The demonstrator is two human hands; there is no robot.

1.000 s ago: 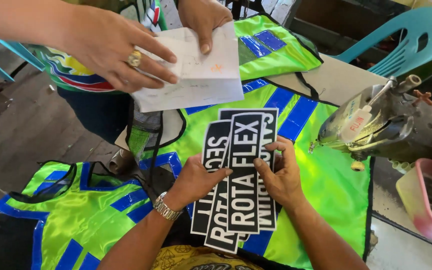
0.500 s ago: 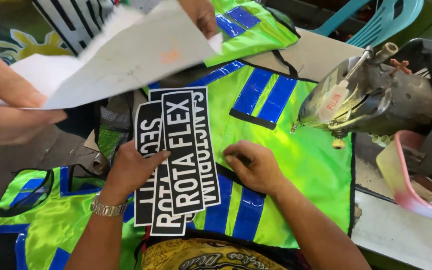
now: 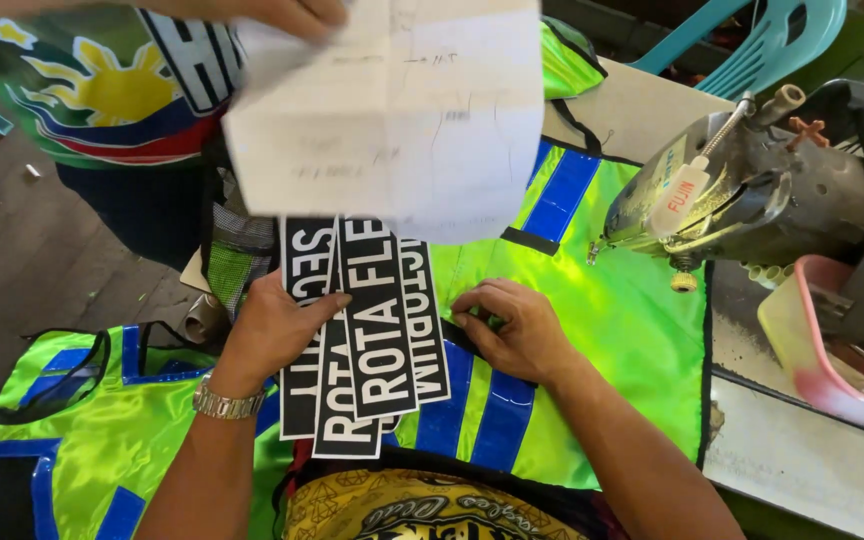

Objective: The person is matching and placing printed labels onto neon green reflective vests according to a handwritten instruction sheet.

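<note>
My left hand (image 3: 277,330) rests on a fanned stack of black patches with white lettering (image 3: 362,330), pressing their left side against a neon green vest with blue stripes (image 3: 602,310) spread on the table. My right hand (image 3: 512,325) lies flat on the vest just right of the patches, fingers touching the fabric near a dark strip. Above them another person's hand (image 3: 287,15) holds a creased white sheet of paper (image 3: 402,110) that covers the tops of the patches.
A grey sewing machine (image 3: 752,190) stands at the right, with a pink plastic tray (image 3: 822,340) beside it. A second green and blue vest (image 3: 62,420) hangs at the lower left. A teal plastic chair (image 3: 762,40) is at the back.
The other person's paper has swung over the table and now hides the patches' top ends. My right hand slid off the patches onto the vest. My left hand stays on the stack.
</note>
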